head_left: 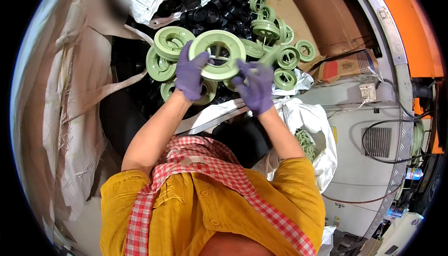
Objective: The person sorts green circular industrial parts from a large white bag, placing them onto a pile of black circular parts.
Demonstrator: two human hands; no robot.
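Observation:
My left hand, in a purple glove, grips the left rim of a pale green plastic ring with a wide flange and an open centre. The ring is held up above a heap of similar parts. Close to its right rim is my right hand, gloved too; motion smears its fingers, and I cannot tell whether they touch the ring. A blurred green piece shows just above that hand. More green rings lie to the left of the held one, some stacked and tilted.
Black round plastic parts pile up behind the rings. Several green rings sit at the right on cardboard. A white bag with green scraps stands by my right arm. A large woven sack hangs at left.

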